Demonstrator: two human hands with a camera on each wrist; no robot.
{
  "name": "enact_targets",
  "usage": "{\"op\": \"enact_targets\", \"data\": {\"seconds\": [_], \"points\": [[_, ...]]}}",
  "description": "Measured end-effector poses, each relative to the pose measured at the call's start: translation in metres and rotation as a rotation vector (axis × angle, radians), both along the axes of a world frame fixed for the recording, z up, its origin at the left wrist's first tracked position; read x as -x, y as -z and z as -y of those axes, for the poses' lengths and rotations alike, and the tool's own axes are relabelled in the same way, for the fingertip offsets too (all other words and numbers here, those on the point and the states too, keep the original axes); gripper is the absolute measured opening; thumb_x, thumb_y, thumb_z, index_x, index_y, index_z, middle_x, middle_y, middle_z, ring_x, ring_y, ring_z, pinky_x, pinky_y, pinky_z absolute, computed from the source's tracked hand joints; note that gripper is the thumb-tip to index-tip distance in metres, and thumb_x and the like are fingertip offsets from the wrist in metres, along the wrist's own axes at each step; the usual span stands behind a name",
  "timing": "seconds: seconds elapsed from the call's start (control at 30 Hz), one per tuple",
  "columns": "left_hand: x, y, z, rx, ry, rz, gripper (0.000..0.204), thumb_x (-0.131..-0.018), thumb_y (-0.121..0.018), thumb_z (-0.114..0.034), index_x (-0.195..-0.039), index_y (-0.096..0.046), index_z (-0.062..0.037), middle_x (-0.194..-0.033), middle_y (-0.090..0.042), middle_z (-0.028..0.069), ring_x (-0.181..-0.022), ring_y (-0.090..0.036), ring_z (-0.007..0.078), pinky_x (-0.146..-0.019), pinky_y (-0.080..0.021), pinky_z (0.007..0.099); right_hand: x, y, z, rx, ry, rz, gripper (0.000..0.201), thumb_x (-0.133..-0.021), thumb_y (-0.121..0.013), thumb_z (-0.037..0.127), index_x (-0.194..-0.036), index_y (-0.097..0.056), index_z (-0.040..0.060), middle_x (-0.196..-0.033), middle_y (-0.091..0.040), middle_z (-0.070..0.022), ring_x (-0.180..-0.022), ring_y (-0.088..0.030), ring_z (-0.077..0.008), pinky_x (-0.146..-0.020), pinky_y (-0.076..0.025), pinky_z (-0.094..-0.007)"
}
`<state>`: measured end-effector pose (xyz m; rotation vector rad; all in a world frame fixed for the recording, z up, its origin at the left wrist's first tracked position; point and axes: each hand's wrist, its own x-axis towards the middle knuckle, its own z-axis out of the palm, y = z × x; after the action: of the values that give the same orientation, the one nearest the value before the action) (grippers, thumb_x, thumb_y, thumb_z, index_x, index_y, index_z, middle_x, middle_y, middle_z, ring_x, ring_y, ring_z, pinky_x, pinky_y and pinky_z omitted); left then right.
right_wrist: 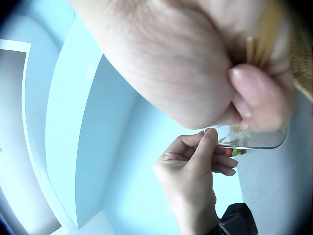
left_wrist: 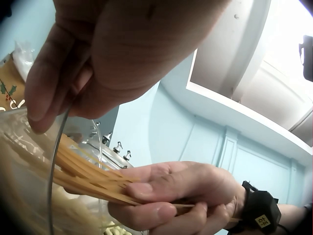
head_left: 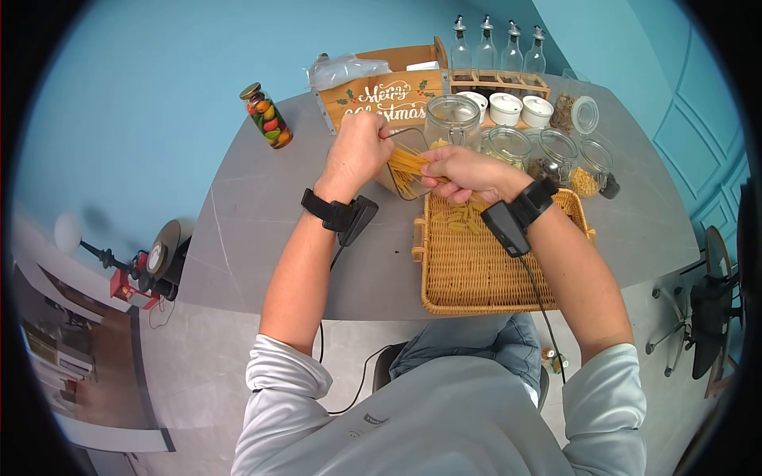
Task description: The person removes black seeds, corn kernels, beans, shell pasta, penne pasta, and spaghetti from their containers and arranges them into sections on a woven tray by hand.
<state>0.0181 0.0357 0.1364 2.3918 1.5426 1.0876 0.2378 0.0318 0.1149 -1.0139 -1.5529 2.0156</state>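
Observation:
My left hand pinches the rim of a clear container, which is tipped with its mouth toward my other hand. Long, flat strands of dry pasta lie partly inside it and stick out over the rim. With thumb and fingers, my right hand grips the protruding ends of the strands in a bundle. In the left wrist view, the pasta runs from the container into the right fingers. Below the right hand lies a wicker tray holding loose short pasta pieces.
Behind the hands stand a large glass jar, smaller open jars of dry goods, white lidded pots and bottles in a rack. A wooden "Merry Christmas" crate and a tall jar of vegetables stand at the left.

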Motion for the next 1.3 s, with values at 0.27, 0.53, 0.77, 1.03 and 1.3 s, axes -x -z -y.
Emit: {"op": "enact_targets", "data": {"seconds": [0.27, 0.53, 0.77, 1.03, 1.3], "points": [[0.001, -0.007, -0.002, 0.019, -0.026, 0.024, 0.013, -0.084, -0.063, 0.005, -0.072, -0.064, 0.009, -0.056, -0.064, 0.0115, -0.046, -0.068, 0.0195, -0.042, -0.053, 0.0313, 0.01, -0.004, 0.015, -0.129, 0.03, 0.125, 0.009, -0.107, -0.047, 0.01, -0.112, -0.054, 0.0084, -0.084, -0.049, 0.0034, -0.056, -0.039, -0.0019, -0.041, -0.03, -0.0175], [0.017, -0.018, 0.003, 0.074, -0.082, 0.051, 0.011, -0.084, -0.064, 0.005, -0.074, -0.065, 0.0089, -0.059, -0.066, 0.012, -0.047, -0.068, 0.0181, -0.042, -0.054, 0.0301, -0.01, -0.034, 0.04, -0.112, 0.038, 0.074, 0.019, -0.108, -0.05, 0.011, -0.126, -0.054, 0.0067, -0.084, -0.05, 0.0039, -0.056, -0.038, -0.0014, -0.041, -0.03, -0.0174], [0.024, -0.027, -0.015, 0.12, -0.085, 0.047, 0.011, -0.085, -0.066, 0.003, -0.075, -0.066, 0.0088, -0.06, -0.066, 0.0113, -0.048, -0.069, 0.0177, -0.042, -0.054, 0.0298, -0.035, -0.063, 0.062, -0.157, 0.046, 0.072, 0.032, -0.107, -0.049, 0.011, -0.138, -0.051, 0.0033, -0.085, -0.05, 0.0035, -0.054, -0.038, -0.0016, -0.041, -0.03, -0.0188], [0.052, -0.049, -0.065, 0.33, -0.029, 0.021, 0.014, -0.088, -0.074, 0.001, -0.076, -0.068, 0.0052, -0.058, -0.065, 0.009, -0.044, -0.064, 0.0145, -0.041, -0.052, 0.0279, -0.076, -0.051, 0.088, -0.076, 0.047, 0.003, 0.026, -0.109, -0.047, 0.012, -0.133, -0.054, 0.0057, -0.083, -0.046, 0.005, -0.054, -0.033, 0.0002, -0.039, -0.025, -0.0167], [0.056, -0.035, -0.118, 0.399, -0.031, -0.058, 0.011, -0.081, -0.081, -0.002, -0.081, -0.074, 0.0069, -0.056, -0.064, 0.0106, -0.044, -0.062, 0.0166, -0.044, -0.052, 0.031, -0.1, 0.016, 0.105, 0.071, 0.153, -0.016, 0.039, -0.111, -0.049, 0.016, -0.15, -0.047, 0.009, -0.084, -0.047, 0.005, -0.054, -0.034, -0.0007, -0.041, -0.027, -0.0164]]}}
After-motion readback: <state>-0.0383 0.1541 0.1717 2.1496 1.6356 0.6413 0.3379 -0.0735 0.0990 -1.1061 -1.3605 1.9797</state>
